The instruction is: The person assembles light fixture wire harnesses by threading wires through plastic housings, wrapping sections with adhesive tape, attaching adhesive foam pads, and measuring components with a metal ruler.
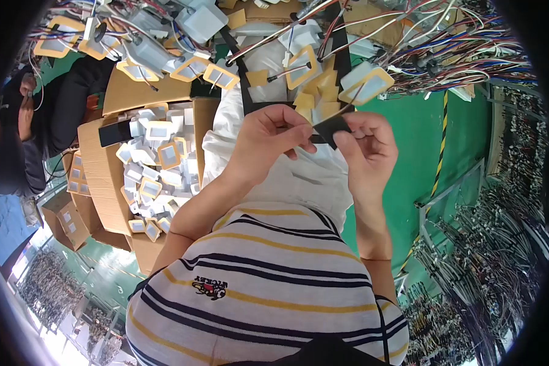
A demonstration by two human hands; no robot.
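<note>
My right hand (372, 149) pinches a small flat black piece (333, 130), square-cornered and slightly tilted, between thumb and fingers. At that piece's left corner, my left hand (273, 135) is closed, thumb against fingertips. Just beyond both hands, yellow paper pieces (318, 97) lie over my lap. A white part with a yellow-framed face (367, 85) sits right above my right hand, and another yellow-framed part (302, 67) is farther up, among wires.
To the left stands a cardboard box (104, 174) full of white, yellow-framed parts (158, 155). Bundled wires (470, 61) spread across the far side. A person's dark sleeve (82, 91) shows at far left. Cable racks (494, 244) stand right of the green floor (409, 146).
</note>
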